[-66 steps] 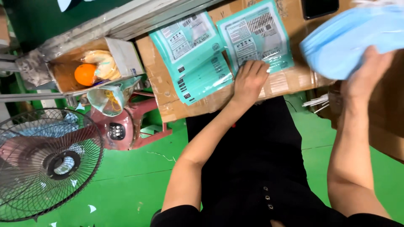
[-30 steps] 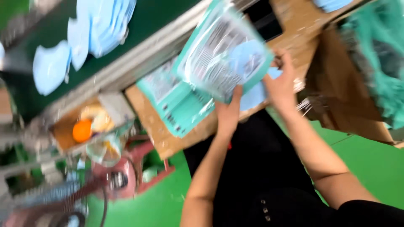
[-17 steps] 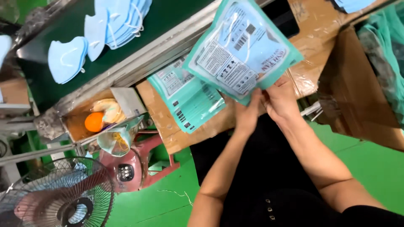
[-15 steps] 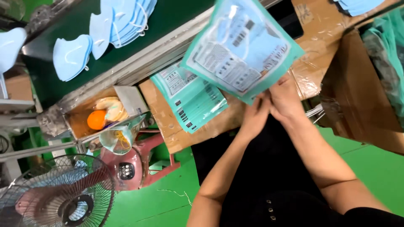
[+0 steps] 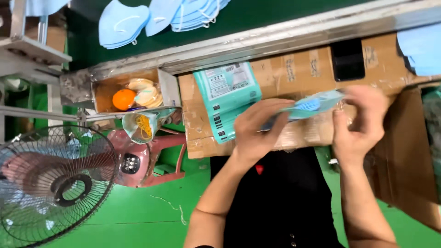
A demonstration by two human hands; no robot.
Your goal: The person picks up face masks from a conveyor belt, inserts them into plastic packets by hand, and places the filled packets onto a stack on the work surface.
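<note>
Both hands hold one teal plastic packet nearly flat and edge-on above the cardboard-covered surface, so the pale blue masks inside stay level and the open edge faces the fingers. The left hand has its grip clamped on the packet's near end, thumb over the top; the right hand pinches the far end, probably at the mouth, though motion blur hides the exact contact. A stack of matching teal packets lies on the surface just left of the hands. Behind the metal rail, loose blue face masks rest in piles on the green conveyor belt. To the left, a small cardboard box holds an orange and wrapped snacks.
</note>
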